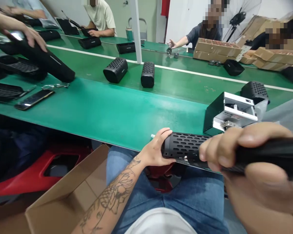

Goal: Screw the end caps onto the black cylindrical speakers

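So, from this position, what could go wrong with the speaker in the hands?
The black perforated speaker, gripped by the left hand and right hand, sits out at the edge of the green conveyor belt, above the lap, so a slip might drop it onto the knees. It is also close to the metal fixture and could knock against it. The small silver part on it might fall, though it is hard to see.

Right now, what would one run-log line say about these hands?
left hand: grips black perforated speaker | right hand: grips black tube | beside: green conveyor belt
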Available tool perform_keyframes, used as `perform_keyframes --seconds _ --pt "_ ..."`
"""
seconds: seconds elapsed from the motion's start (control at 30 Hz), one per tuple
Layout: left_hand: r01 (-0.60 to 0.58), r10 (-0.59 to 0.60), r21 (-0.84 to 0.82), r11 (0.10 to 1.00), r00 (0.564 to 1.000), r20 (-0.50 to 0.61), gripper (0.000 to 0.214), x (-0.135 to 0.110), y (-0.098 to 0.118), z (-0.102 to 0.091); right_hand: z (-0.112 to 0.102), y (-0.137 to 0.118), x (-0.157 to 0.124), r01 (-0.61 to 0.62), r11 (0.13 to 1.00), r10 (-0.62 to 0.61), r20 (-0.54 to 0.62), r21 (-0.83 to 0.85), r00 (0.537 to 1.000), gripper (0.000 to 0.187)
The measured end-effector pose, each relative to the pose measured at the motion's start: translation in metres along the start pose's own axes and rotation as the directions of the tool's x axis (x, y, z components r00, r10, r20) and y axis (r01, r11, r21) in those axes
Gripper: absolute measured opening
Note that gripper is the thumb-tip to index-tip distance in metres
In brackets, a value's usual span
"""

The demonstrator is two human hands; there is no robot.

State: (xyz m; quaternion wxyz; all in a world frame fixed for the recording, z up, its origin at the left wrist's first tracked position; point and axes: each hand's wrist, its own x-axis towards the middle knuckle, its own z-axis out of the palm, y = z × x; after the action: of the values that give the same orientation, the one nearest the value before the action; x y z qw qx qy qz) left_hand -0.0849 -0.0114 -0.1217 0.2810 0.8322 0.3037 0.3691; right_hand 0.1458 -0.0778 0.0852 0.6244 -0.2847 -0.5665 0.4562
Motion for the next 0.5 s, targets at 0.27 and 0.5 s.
perform_keyframes --seconds 0.27,0.5 --pt "0.062 -0.062 0.026 0.998 0.998 0.011 0.134 0.001 -0.005 0.006 0.009 0.058 0.017 0.015 0.999 -0.012 0.084 -0.028 0.996 0.027" --pt "0.057 -0.057 0.013 0.998 0.998 0.018 0.116 0.005 0.000 0.004 0.011 0.067 0.014 -0.008 0.997 0.019 0.136 -0.080 0.990 0.025"
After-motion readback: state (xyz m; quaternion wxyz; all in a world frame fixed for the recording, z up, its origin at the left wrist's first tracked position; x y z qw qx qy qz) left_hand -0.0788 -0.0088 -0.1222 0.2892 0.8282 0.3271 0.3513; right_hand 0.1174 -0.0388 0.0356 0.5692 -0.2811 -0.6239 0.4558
